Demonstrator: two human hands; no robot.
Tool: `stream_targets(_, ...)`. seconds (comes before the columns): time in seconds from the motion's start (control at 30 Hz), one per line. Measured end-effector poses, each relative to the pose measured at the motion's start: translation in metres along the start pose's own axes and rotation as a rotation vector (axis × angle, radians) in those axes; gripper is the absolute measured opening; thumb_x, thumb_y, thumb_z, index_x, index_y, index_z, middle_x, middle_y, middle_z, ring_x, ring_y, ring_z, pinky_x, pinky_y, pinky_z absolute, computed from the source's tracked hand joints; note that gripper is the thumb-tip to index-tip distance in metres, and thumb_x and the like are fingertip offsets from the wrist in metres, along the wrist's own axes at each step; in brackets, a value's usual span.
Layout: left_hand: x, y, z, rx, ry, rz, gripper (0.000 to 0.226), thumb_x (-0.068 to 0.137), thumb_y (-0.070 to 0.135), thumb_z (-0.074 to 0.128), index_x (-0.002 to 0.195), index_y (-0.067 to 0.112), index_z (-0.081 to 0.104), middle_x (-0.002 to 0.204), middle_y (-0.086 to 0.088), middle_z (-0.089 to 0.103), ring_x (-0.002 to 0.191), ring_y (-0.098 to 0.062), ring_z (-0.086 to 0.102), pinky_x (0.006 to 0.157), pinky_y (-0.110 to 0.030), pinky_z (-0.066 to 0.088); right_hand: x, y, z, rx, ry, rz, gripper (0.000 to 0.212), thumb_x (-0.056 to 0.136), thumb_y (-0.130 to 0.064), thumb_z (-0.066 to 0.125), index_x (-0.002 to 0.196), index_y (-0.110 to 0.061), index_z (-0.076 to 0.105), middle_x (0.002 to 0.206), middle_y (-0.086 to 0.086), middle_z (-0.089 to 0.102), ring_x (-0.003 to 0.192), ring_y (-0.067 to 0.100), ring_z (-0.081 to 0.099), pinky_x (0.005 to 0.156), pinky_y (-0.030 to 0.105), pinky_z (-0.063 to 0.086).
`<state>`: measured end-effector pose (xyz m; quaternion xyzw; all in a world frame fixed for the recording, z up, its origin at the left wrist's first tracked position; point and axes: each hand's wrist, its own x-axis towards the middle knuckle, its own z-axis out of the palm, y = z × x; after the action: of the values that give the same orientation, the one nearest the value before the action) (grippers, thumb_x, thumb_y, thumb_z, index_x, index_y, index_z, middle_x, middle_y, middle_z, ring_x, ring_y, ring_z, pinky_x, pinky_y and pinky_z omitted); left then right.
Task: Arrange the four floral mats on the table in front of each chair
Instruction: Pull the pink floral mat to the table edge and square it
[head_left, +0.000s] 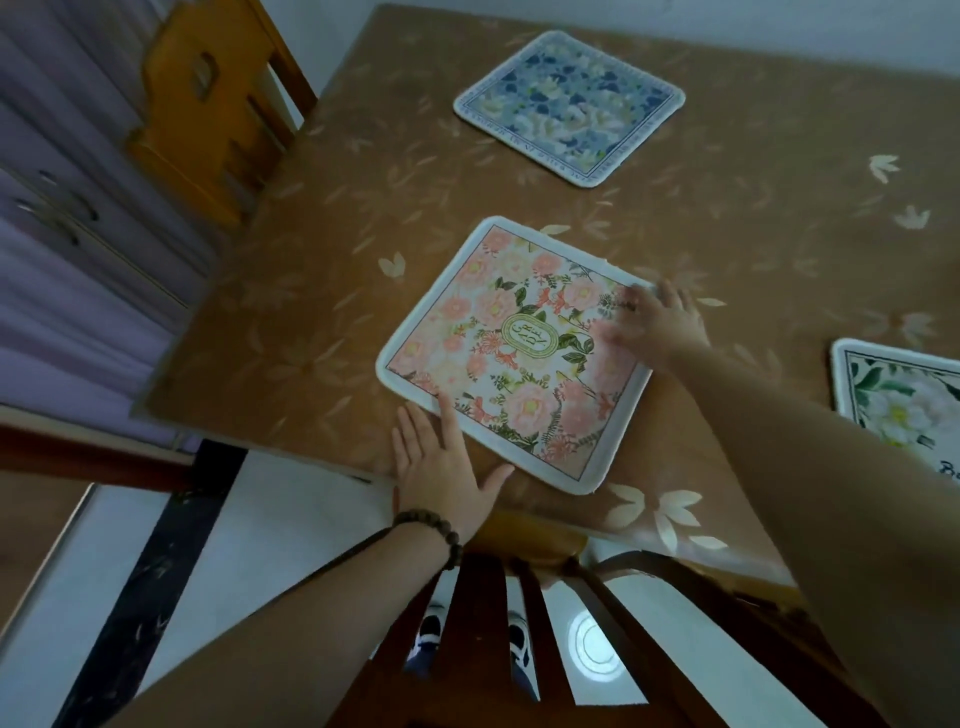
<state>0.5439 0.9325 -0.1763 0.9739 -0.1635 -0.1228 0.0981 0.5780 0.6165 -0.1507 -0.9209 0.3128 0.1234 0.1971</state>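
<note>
Hands work on the pink mat (511, 358), which lies flat near the table (322, 291) edge before the near chair (498, 623). Left hand (441, 467) presses with straight fingers; right hand (654, 325) (blurred) touches the far corner, probably to square it.

The pink floral mat (511, 358) carried a green oval emblem at its centre with the letters "GARDEN" stacked in rows, though only G, A, R, D and E read clearly. The white-flowered mat (904, 400) showed a dark script "B" at the frame's right edge. The border lettering on the blue mat (569, 104) was too small to read.
</note>
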Motion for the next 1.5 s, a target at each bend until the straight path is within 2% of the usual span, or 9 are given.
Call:
stream_targets(0.13, 0.001, 0.001, -0.002, -0.05, 0.01, 0.01, 0.112, 0.076, 0.077, 0.04, 0.147, 0.01, -0.015, 0.156, -0.021, 0.001, 0.144, -0.032, -0.006, 0.115, -0.041, -0.006, 0.012, 0.002, -0.004, 0.019, -0.031, -0.031, 0.077, 0.065, -0.073, 0.059, 0.13, -0.036, 0.039, 0.152, 0.006, 0.027, 0.14, 0.037, 0.017, 0.113, 0.055, 0.02)
stream_targets(0.33, 0.026, -0.011, -0.018, -0.085, -0.041, -0.002, 0.111, 0.078, 0.075, 0.038, 0.147, 0.004, -0.011, 0.158, -0.016, -0.006, 0.145, -0.027, -0.007, 0.118, -0.039, -0.003, -0.019, -0.001, 0.003, 0.013, 0.051, 0.065, 0.079, 0.072, -0.07, 0.055, 0.138, -0.032, 0.037, 0.146, 0.007, 0.032, 0.131, 0.037, 0.027, 0.106, 0.051, 0.033)
stream_targets(0.43, 0.055, -0.022, -0.031, -0.063, -0.106, -0.01, 0.114, 0.075, 0.08, 0.036, 0.148, 0.004, -0.01, 0.158, -0.013, -0.009, 0.145, -0.026, -0.008, 0.118, -0.039, -0.003, -0.051, -0.005, 0.016, -0.005, 0.085, 0.117, 0.074, 0.078, -0.065, 0.046, 0.143, -0.031, 0.032, 0.145, 0.01, 0.032, 0.126, 0.038, 0.03, 0.103, 0.049, 0.032)
stream_targets(0.57, 0.101, -0.037, -0.05, -0.035, -0.216, 0.013, 0.116, 0.073, 0.08, 0.042, 0.148, 0.01, -0.011, 0.159, -0.006, -0.01, 0.145, -0.023, -0.006, 0.117, -0.043, 0.0, -0.105, -0.001, 0.039, -0.051, 0.084, 0.117, 0.083, 0.081, -0.068, 0.044, 0.15, -0.03, 0.016, 0.154, 0.012, 0.021, 0.135, 0.04, 0.021, 0.112, 0.048, 0.023)
stream_targets(0.8, 0.144, -0.038, -0.07, -0.044, -0.346, 0.068, 0.117, 0.07, 0.079, 0.051, 0.149, 0.017, -0.008, 0.159, 0.0, -0.01, 0.145, -0.026, -0.008, 0.116, -0.05, 0.003, -0.186, -0.014, 0.07, -0.12, 0.069, 0.089, 0.091, 0.079, -0.074, 0.044, 0.15, -0.026, 0.013, 0.155, 0.016, 0.015, 0.135, 0.04, 0.017, 0.113, 0.05, 0.022)
stream_targets(1.0, 0.104, -0.043, -0.073, -0.082, -0.29, 0.118, 0.124, 0.067, 0.075, 0.06, 0.148, 0.014, -0.011, 0.158, -0.013, -0.007, 0.144, -0.031, -0.007, 0.117, -0.049, 0.009, -0.195, -0.022, 0.068, -0.119, 0.03, 0.113, 0.096, 0.075, -0.071, 0.055, 0.148, -0.024, 0.014, 0.151, 0.019, 0.022, 0.135, 0.041, 0.021, 0.113, 0.051, 0.022)
stream_targets(1.1, 0.065, -0.054, -0.07, -0.005, -0.188, 0.161, 0.131, 0.059, 0.083, 0.057, 0.148, 0.011, -0.007, 0.156, -0.019, 0.004, 0.144, -0.035, 0.003, 0.115, -0.049, 0.017, -0.187, -0.02, 0.062, 0.004, 0.025, 0.113, 0.102, 0.07, -0.065, 0.067, 0.148, -0.028, 0.011, 0.156, 0.021, 0.009, 0.141, 0.042, 0.009, 0.114, 0.05, 0.016)
stream_targets(1.23, 0.024, -0.058, -0.052, -0.071, -0.284, 0.159, 0.138, 0.053, 0.082, 0.061, 0.148, 0.015, -0.013, 0.159, -0.009, -0.007, 0.145, -0.027, -0.005, 0.117, -0.045, 0.011, -0.187, -0.021, 0.066, -0.041, -0.046, 0.113, 0.11, 0.07, -0.067, 0.066, 0.151, -0.026, 0.003, 0.158, 0.015, -0.001, 0.143, 0.038, 0.003, 0.114, 0.048, 0.017)
stream_targets(1.5, 0.04, -0.066, -0.053, -0.134, -0.309, 0.2, 0.141, 0.053, 0.066, 0.078, 0.148, 0.016, -0.014, 0.159, -0.001, -0.01, 0.145, -0.018, -0.007, 0.118, -0.037, 0.007, -0.205, -0.03, 0.071, -0.023, -0.005, 0.167, 0.105, 0.07, -0.065, 0.067, 0.149, -0.021, 0.015, 0.152, 0.011, 0.015, 0.133, 0.035, 0.018, 0.107, 0.046, 0.03)
